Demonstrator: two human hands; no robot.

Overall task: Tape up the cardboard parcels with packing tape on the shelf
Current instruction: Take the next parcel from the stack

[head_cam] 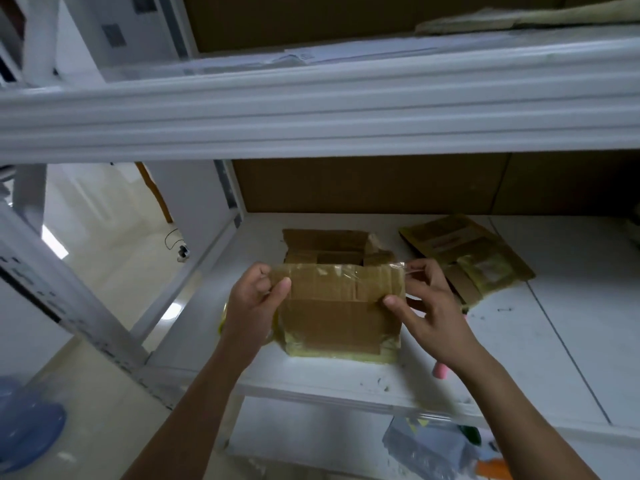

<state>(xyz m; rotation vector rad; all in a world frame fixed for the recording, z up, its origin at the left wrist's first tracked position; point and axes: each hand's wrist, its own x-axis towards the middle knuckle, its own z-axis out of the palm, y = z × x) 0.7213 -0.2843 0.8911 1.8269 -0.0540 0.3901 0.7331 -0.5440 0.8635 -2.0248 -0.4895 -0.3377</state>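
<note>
Small cardboard box (341, 306) sat on the white shelf board (554, 341), near the front edge, left of centre. Top was open: rear flap (323, 240) stood up, inside was dark, old yellowish tape ran along the bottom edges.

Near flap (339, 280) was held up between both hands, each grip on one end.

Left hand (254, 304): clamped on the flap's left end, thumb on the near face, fingers curled behind the edge. The hand sat against the box's left wall.

Right hand (424, 306): thumb tip pressed on the flap's right lower corner. Index and the other fingers pinched a strip of clear tape (398, 266) at the flap's top right corner. Tape lay crinkled along the flap's top edge and stuck out a little past the corner into the fingers. So this grip was closed on the tape, with the thumb on cardboard.

Flattened cardboard piece (467, 258) with yellow tape lay on the same shelf, behind and right of the right hand, apart from the box.

Small pink object (441, 370) was on the shelf just under the right wrist, mostly hidden; couldn't tell what it was.

Upper shelf beam (311, 116) crossed the view above. Blue water jug (24, 424) was on the floor at lower left.
</note>
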